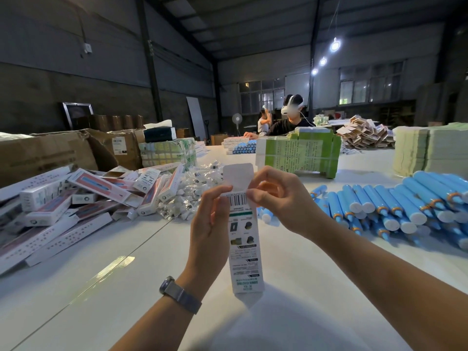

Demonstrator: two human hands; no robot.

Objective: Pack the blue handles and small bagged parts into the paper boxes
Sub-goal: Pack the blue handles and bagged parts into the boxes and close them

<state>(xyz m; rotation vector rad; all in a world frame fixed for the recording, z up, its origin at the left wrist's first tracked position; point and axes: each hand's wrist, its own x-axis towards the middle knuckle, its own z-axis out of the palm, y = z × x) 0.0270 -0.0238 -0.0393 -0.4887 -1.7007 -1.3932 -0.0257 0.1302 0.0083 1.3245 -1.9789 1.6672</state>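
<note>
I hold a long white paper box (244, 249) upright above the table, printed side toward me, its top flap (238, 176) standing open. My left hand (211, 224) grips the box's upper left side. My right hand (276, 201) pinches the box's top edge by the flap. A heap of blue handles (395, 206) with white caps lies on the table to the right. Small bagged parts (187, 193) are piled behind my left hand. Whether anything is inside the box is hidden.
Filled and flat paper boxes (76, 198) are heaped at the left, in front of brown cartons (50, 153). A green stack of flat packaging (298, 153) stands behind the hands, a pale stack (430, 148) at far right. A person (291, 122) sits across the white table (126, 287).
</note>
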